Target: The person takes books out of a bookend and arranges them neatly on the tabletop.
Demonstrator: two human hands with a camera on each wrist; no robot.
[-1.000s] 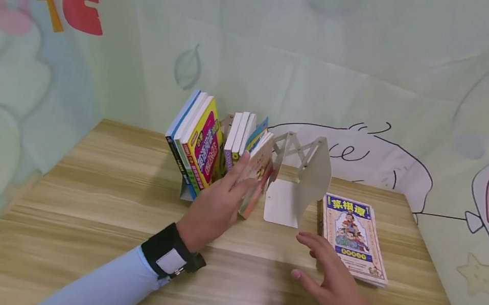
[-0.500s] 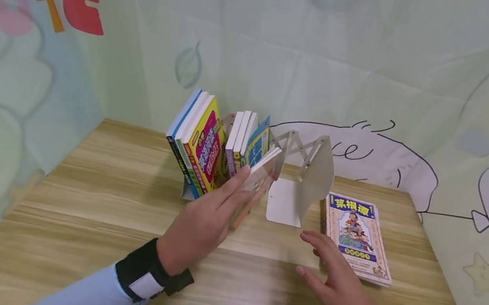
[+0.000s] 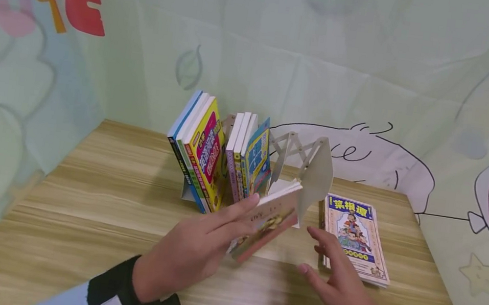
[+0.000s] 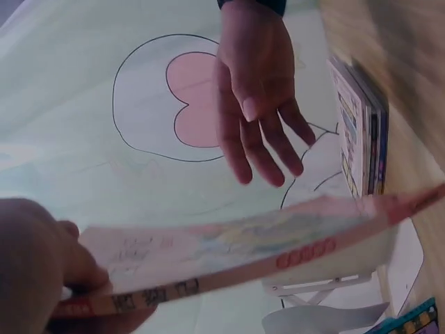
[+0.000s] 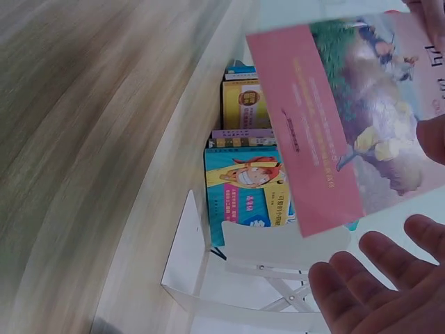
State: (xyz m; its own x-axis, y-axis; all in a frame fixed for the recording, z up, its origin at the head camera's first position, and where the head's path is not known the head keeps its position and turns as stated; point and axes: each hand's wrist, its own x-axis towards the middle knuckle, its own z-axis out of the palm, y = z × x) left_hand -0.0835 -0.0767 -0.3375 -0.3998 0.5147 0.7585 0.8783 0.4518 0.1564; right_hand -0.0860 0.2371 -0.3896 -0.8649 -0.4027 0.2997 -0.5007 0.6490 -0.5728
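Left hand (image 3: 190, 248) pinches a tilted book (image 3: 275, 218) by one end, its long axis running toward the rack (image 3: 319, 175); right hand (image 3: 342, 289), loosely spread, hovers empty nearby

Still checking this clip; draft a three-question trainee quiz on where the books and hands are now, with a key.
1. True or false: the left hand holds the pink book.
2. In the head view, how does the pile of books at the right lie?
A. Standing upright
B. Flat on the table
C. Under the left hand
3. Which hand holds nothing?

Key:
1. True
2. B
3. The right hand
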